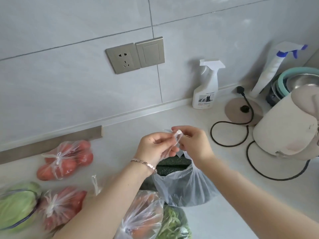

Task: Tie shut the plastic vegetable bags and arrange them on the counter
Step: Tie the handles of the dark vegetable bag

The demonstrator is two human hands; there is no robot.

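Observation:
A clear plastic bag of dark green cucumbers stands on the counter in the middle. Its two handles are raised above it. My left hand pinches one handle and my right hand pinches the other, the two hands close together over the bag. To the left lie two knotted bags of tomatoes and a bagged cabbage. At the bottom sit a bag of carrots and a bag of green leaves.
A white spray bottle stands against the tiled wall. At the right are a kettle base with a looping black cord, a cream kettle and stacked bowls. A wall socket is above the counter.

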